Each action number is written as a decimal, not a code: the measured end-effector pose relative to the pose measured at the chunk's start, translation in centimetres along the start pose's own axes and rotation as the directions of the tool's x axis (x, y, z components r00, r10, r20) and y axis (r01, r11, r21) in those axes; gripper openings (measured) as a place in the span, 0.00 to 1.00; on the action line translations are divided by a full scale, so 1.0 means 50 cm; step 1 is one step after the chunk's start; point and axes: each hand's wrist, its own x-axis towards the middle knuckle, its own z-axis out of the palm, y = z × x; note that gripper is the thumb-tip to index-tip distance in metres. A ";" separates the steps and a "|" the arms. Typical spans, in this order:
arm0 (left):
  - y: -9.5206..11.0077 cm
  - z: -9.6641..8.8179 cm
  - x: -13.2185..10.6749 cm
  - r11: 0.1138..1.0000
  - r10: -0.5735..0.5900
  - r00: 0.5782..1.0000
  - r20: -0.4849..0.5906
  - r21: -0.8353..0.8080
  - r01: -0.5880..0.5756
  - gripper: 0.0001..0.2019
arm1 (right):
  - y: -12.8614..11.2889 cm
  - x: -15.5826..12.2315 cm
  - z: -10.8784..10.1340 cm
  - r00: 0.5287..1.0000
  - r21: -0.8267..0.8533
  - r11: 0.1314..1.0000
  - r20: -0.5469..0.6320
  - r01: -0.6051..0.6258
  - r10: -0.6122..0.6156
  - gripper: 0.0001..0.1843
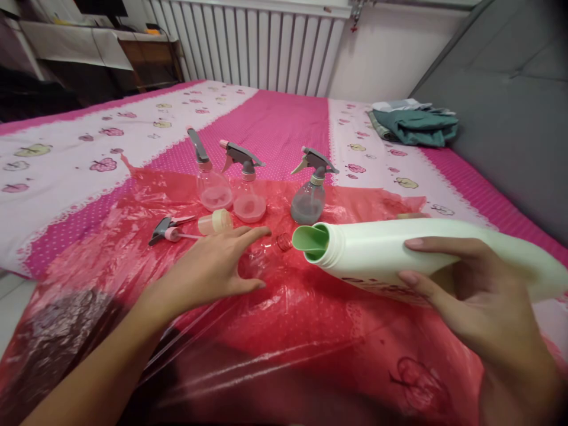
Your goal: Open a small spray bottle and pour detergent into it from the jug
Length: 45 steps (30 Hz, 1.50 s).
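Note:
My right hand [470,296] grips a big white jug [386,248], tipped on its side. The jug's open green spout [310,239] points left. My left hand [213,266] reaches across the red plastic sheet [288,331], and its thumb and fingers span a small clear bottle [270,254] lying there. That bottle has no top, and its open neck sits just left of the green spout. Beside my left hand lie a loose spray head [166,229] and a beige cap [215,222].
Three small spray bottles stand behind: two pinkish ones [213,189] [248,198] and a grey one [308,198]. The sheet covers a pink patterned bed [275,124]. Folded green clothes [417,127] lie at the far right by a grey headboard [510,118]. A radiator [257,41] lines the wall.

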 end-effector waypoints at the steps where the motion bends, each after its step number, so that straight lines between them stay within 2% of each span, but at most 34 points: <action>1: 0.000 0.004 0.002 1.000 0.013 1.000 0.009 -0.015 -0.013 0.39 | 0.001 0.000 0.001 1.000 -0.002 1.000 0.017 0.002 -0.001 0.16; 7: -0.007 0.019 0.004 0.987 0.118 0.991 0.063 -0.118 -0.110 0.37 | 0.005 0.003 -0.002 0.999 -0.033 0.999 0.041 -0.004 0.006 0.15; 14: -0.028 0.009 0.001 0.990 0.096 0.992 0.082 -0.108 -0.087 0.42 | -0.004 -0.001 -0.013 0.998 -0.093 0.995 0.053 0.024 -0.019 0.15; 18: -0.033 -0.002 0.000 0.992 0.095 0.993 0.074 -0.092 -0.088 0.40 | -0.009 0.005 -0.004 0.994 -0.106 0.992 0.089 0.066 -0.056 0.13; 27: -0.029 0.009 0.007 0.989 0.117 0.989 0.089 -0.106 -0.107 0.42 | -0.018 0.009 -0.003 0.985 -0.096 0.990 0.149 0.100 -0.086 0.11; 36: -0.027 0.012 0.006 0.985 0.129 0.989 0.076 -0.122 -0.119 0.41 | -0.004 0.012 -0.002 0.975 -0.092 0.994 0.220 0.059 -0.038 0.14; 45: -0.028 0.012 0.010 0.983 0.126 0.988 0.084 -0.141 -0.114 0.40 | -0.011 0.008 0.006 0.963 -0.166 0.986 0.269 0.022 0.023 0.24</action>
